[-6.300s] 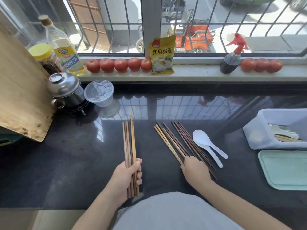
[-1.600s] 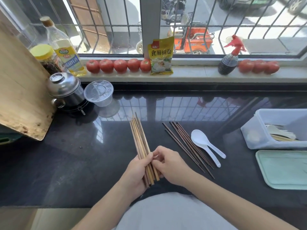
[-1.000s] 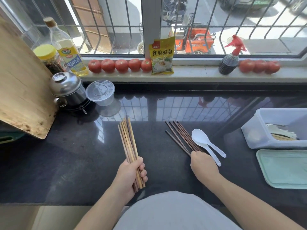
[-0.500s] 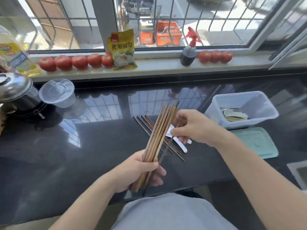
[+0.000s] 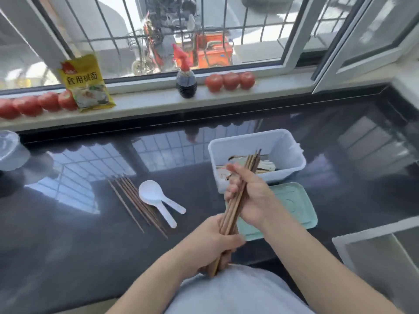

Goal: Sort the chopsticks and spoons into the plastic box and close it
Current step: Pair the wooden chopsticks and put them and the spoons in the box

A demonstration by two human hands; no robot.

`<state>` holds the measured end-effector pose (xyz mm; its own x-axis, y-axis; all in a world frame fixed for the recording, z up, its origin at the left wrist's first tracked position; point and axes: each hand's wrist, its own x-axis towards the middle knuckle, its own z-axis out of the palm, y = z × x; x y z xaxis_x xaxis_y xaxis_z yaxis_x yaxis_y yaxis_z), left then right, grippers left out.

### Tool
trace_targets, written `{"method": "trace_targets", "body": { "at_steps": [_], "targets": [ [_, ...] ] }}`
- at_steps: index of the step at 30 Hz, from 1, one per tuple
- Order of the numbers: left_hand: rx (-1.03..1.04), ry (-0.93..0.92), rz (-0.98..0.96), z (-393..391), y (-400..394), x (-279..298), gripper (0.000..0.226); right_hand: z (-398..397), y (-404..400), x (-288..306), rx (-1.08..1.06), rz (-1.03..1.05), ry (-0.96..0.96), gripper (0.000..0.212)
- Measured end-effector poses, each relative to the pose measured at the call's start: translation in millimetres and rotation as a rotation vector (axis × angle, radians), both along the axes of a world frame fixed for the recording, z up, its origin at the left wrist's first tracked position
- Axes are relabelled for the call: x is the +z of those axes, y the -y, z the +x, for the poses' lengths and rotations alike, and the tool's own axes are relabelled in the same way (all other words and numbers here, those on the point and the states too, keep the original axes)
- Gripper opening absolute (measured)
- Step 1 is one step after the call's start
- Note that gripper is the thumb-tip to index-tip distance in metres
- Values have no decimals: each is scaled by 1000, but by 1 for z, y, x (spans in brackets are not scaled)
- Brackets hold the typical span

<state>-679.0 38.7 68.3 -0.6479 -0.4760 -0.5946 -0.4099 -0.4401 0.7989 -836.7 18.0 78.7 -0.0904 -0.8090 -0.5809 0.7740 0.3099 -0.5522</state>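
Note:
Both hands hold one bundle of brown chopsticks [image 5: 235, 207] in the air, tips slanting up over the near edge of the white plastic box [image 5: 292, 150]. My left hand [image 5: 213, 245] grips the bundle's lower end; my right hand [image 5: 251, 196] grips its middle. Inside the box lie pale spoons and chopsticks, partly hidden by my right hand. The box's pale green lid [image 5: 301, 205] lies flat just in front of it. On the black counter to the left lie several dark chopsticks [image 5: 136, 205] and two white spoons [image 5: 156, 198].
A yellow packet [image 5: 86, 82], a dark spray bottle [image 5: 186, 82] and rows of tomatoes [image 5: 229, 80] stand on the window sill. A clear plastic container [image 5: 9, 148] sits at the far left. A white sink edge [image 5: 371, 234] is at the lower right.
The view has swung right. Both hands carried the chopstick bundle right, from above the loose chopsticks to over the box's near edge, and my right hand now grips the bundle's middle.

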Motion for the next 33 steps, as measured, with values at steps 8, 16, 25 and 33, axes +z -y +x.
{"method": "trace_targets", "body": {
  "at_steps": [8,16,25,33],
  "targets": [
    [716,-4,71,-69,47,14,54,-36,-4,-18,380,199,69,10],
    [516,166,-561,-99,115,51,34,-29,0,5,740,-8,-38,21],
    [654,-24,-64,-104,84,52,35,-56,45,15,819,-253,-438,17],
    [1241,-177,65,-111,85,39,35,-95,37,8,894,-314,-835,18]
  ]
}}
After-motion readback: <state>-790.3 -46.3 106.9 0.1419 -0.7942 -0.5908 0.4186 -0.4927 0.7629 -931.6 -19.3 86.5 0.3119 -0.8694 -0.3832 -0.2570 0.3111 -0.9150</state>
